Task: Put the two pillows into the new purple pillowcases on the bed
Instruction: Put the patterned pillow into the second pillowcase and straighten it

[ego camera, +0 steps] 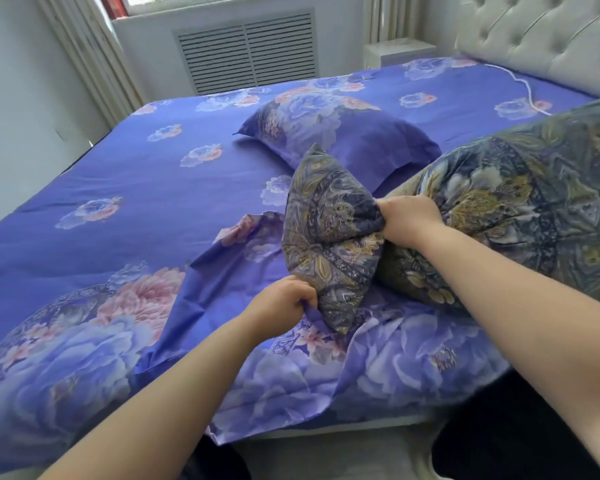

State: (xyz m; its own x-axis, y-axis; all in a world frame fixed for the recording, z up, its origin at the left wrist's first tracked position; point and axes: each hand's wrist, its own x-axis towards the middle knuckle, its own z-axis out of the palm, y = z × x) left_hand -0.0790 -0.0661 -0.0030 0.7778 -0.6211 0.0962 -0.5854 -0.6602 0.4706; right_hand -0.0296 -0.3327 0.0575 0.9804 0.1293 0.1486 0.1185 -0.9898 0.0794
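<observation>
— Pillow [333, 244] number two is what we're working on: our right hand [409, 216] is clenched into its middle, pinching it so the near end folds into a narrow wedge at the centre of the frame, while the rest bulges off to the right.

— And our left hand [284, 303]?

— Closed on the edge of the empty purple pillowcase [243, 271], lifting it just beside the pillow's lower corner. That case lies crumpled at lower centre. The other pillow [336, 133], up at centre top, already looks covered.

— So we're at the insertion step?

— We judge so. Next we need the mouth held wide and the pinched corner steered inside; whether it's properly open, we can't tell.
</observation>
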